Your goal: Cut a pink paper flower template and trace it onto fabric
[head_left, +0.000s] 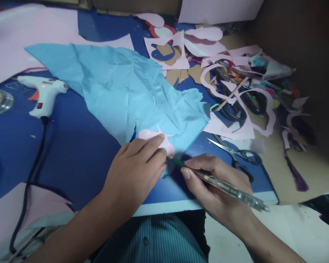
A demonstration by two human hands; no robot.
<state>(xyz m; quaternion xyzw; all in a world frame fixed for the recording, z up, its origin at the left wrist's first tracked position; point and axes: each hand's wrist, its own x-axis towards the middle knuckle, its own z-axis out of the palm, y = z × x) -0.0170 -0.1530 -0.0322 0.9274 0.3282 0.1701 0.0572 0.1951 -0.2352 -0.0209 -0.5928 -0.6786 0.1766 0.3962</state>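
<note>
My right hand [216,182] is closed round a clear-barrelled pen [226,188] with a green grip. Its tip meets the lower edge of a pink cut-out [168,146]. With fingers laid flat, my left hand [139,166] presses this cut-out down and partly covers it. Beneath the cut-out spreads a creased light-blue sheet [117,84], paper or thin cloth; I cannot tell which. To the right of my right hand lie scissors [237,153] with black handles, their blades slightly apart.
A white glue gun [45,91] lies at the left, its black cord [34,164] running to the front edge. Pink scraps [167,49] and craft bits crowd the back right. A glass jar [0,102] stands far left. Cardboard [304,91] walls the right side.
</note>
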